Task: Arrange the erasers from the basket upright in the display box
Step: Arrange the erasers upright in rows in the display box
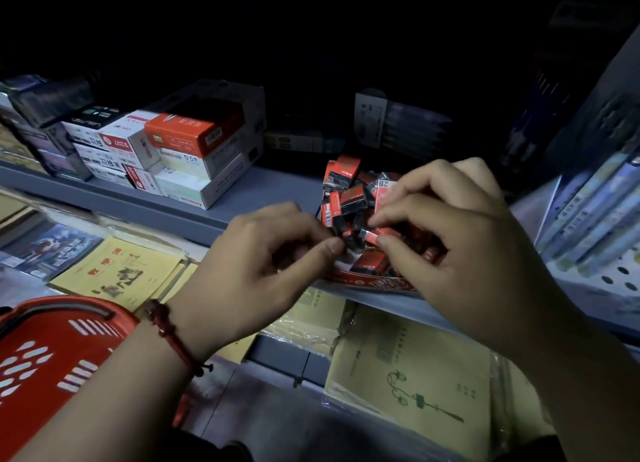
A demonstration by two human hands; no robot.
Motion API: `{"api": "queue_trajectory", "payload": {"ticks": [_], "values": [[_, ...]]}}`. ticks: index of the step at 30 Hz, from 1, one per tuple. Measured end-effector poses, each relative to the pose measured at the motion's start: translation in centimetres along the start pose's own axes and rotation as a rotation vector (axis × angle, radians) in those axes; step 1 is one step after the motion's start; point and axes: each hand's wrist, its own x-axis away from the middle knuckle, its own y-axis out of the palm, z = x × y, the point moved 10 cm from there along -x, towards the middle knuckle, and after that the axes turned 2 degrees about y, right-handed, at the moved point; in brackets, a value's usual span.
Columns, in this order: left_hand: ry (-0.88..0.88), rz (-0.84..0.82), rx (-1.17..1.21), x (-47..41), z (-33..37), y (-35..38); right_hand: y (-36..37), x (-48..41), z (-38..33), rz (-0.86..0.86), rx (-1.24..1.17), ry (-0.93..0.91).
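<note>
A low red display box point(367, 282) sits on the shelf edge, filled with several red-and-black wrapped erasers point(346, 198), some upright, some tilted. My left hand point(256, 253) reaches in from the left, thumb and fingers pinching a dark eraser point(348, 241) at the box's front. Over the right half of the box, my right hand point(450, 240) pinches a red eraser point(375, 234) between thumb and forefinger. The two held erasers almost touch. The red plastic basket point(52, 350) is at the lower left; its inside is hidden.
Stacked stationery boxes point(180, 150) stand on the grey shelf point(194, 205) to the left. Yellow exercise books point(117, 271) and wrapped packs point(415, 375) lie on the lower shelf. Packaged items point(588, 219) lean at the right. The shelf's back is dark.
</note>
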Motion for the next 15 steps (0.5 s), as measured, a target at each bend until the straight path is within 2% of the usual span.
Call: {"api": "queue_trajectory", "payload": {"ticks": [7,9,15], "values": [[0.010,-0.255,-0.041,0.5,0.2,2.0,1.7,0.4,0.4,-0.178,0.026,0.156],[0.016,-0.241,-0.068,0.5,0.3,1.9,1.8,0.2,0.5,-0.184,0.046,0.166],[0.001,-0.061,-0.184,0.0,0.7,-0.6,2.9,-0.8,-0.5,-0.219,0.039,0.131]]}}
